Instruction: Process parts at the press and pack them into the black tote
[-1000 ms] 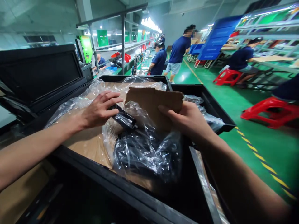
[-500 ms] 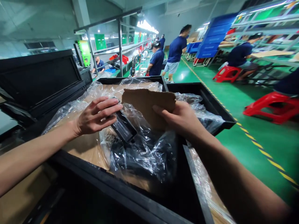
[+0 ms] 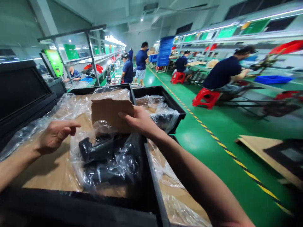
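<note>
My right hand (image 3: 139,121) pinches the lower right edge of a torn cardboard piece (image 3: 110,108), thumb on the near face and the other fingers behind it, so the sheet stands upright over the middle of the black bin (image 3: 101,201) in front of me. My left hand (image 3: 55,134) hovers empty just above the brown cardboard liner (image 3: 54,170) on the bin's floor, its fingers loosely curled and narrow, the forefinger stretched toward the cardboard piece but not touching it. Between my two hands, directly below the cardboard piece, lies a clear plastic bag (image 3: 111,157) crumpled around black plastic parts (image 3: 94,149); the bag rests against the bin's right wall. More clear plastic film (image 3: 28,132) lines the bin's left side and back. A second black bin (image 3: 165,94) sits touching the first on the right, also lined with film and cardboard. To my left stands a dark open lid (image 3: 19,91). Beyond the bins runs a green floor (image 3: 213,132) with a yellow-and-black striped line; people in dark blue shirts (image 3: 222,75) sit on red stools (image 3: 204,97) or stand along the work lines.
</note>
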`<state>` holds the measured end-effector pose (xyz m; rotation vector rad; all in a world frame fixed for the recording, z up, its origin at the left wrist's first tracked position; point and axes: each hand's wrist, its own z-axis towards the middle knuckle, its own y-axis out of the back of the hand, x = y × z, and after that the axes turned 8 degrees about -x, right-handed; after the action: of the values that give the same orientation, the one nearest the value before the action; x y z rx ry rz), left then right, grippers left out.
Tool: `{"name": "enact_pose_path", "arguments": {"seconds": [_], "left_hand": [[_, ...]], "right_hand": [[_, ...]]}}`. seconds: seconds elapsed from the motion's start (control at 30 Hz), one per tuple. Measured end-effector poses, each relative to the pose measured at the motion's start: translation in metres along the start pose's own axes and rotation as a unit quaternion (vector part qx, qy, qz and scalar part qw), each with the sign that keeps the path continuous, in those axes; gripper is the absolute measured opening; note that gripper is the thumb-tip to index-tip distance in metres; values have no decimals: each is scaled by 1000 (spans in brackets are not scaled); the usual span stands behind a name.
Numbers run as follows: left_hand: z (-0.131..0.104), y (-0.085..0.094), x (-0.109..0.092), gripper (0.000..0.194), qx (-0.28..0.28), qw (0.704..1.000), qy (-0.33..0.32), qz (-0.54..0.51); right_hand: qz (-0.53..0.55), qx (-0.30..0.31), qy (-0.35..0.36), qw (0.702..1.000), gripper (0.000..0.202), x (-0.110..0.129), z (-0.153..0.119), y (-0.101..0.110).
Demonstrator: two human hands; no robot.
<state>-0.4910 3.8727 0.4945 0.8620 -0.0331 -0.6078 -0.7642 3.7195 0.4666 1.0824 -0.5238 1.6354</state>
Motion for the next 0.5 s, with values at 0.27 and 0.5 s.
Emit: {"name": "enact_pose_path", "arguments": {"seconds": [0.27, 0.5], "left_hand": [[15, -5, -8, 7, -15, 983, -143, 111], [28, -13, -6, 32, -54, 981, -117, 148]], "right_hand": [[8, 8, 13, 1000, 28, -1, -1, -1], [23, 7, 4, 1000, 36, -3, 9, 7]]}}
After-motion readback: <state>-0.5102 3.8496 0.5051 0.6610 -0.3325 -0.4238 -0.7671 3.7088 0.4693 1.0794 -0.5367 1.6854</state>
